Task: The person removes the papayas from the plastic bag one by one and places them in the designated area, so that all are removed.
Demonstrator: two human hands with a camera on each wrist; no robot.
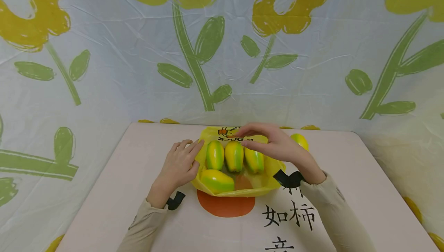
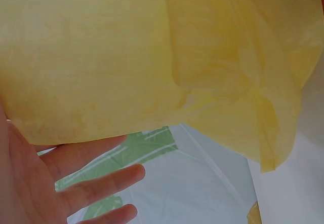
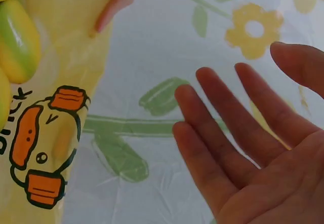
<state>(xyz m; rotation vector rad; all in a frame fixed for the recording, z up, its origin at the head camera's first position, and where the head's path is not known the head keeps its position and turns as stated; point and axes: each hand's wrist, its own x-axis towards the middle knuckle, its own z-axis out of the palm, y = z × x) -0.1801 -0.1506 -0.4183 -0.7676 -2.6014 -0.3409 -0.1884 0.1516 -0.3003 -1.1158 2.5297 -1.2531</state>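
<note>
A yellow plastic bag (image 1: 258,182) with a printed duck lies spread on the table, its rim raised around several glossy yellow-green papaya-like fruits (image 1: 234,156). Three stand side by side at the back; another fruit (image 1: 215,180) lies at the front left. My left hand (image 1: 178,163) is at the bag's left edge, fingers extended against it; in the left wrist view the yellow sheet (image 2: 91,57) partly covers that hand. My right hand (image 1: 274,142) is over the bag's back right part, thumb and fingers apart. In the right wrist view the right hand (image 3: 258,158) holds nothing.
One more yellow-green fruit (image 1: 300,141) sits on the table behind my right wrist. The pale table (image 1: 114,205) bears an orange print and black characters (image 1: 289,215). A flower-printed sheet (image 1: 145,101) hangs behind and at both sides.
</note>
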